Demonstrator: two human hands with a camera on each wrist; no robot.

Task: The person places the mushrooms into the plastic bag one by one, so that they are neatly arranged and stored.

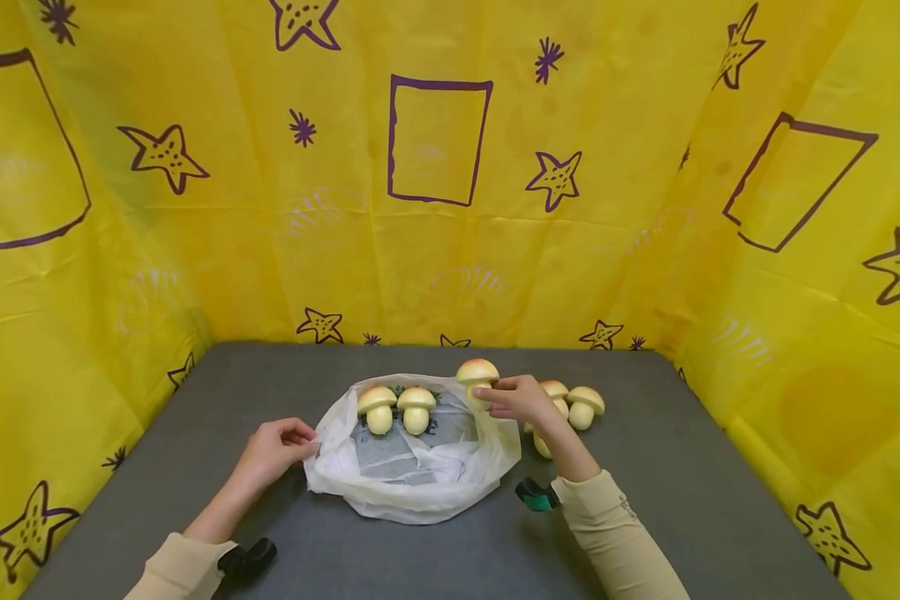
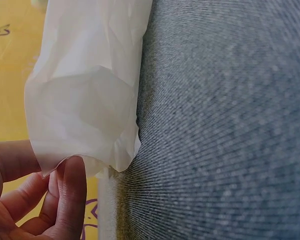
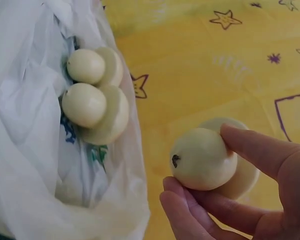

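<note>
An opened white plastic bag (image 1: 412, 500) lies on the dark grey table, its rim spread wide. Two toy mushrooms (image 1: 416, 408) with cream stems and reddish-tinged caps stand side by side inside it, toward the back. My left hand (image 1: 273, 450) pinches the bag's left edge between thumb and fingers; the left wrist view shows the thin plastic (image 2: 90, 110) there. Over the bag's back right rim, my right hand (image 1: 521, 398) holds another toy mushroom (image 1: 476, 372) by its stem. In the right wrist view that mushroom's round stem end (image 3: 202, 159) faces the camera, beside the bag.
Several more toy mushrooms (image 1: 585, 407) lie on the table right of the bag, partly behind my right forearm. The grey table (image 1: 270, 375) is bounded by yellow cloth walls (image 1: 435, 267) with purple drawings. Dark wrist devices (image 1: 247, 560) sit below the hands.
</note>
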